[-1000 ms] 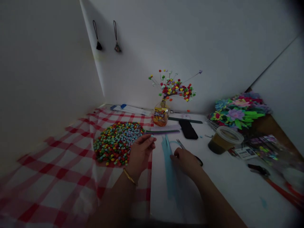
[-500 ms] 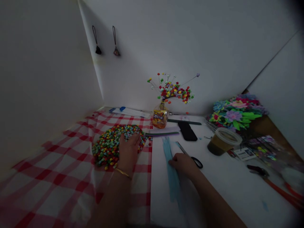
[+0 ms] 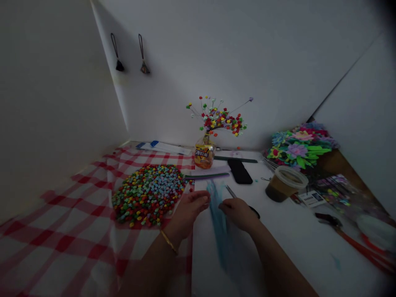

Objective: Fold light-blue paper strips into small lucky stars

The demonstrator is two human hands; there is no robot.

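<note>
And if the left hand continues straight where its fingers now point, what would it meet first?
The left hand would probably meet the light-blue bundle of long, thin, paper-like strips just ahead of it. The strips are blurred and depth is unclear, so it could pass above them.

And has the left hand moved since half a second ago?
Yes, rightward: then it was over the colourful pile; now the left hand is to the pile's right, beside the blue strips.
</note>
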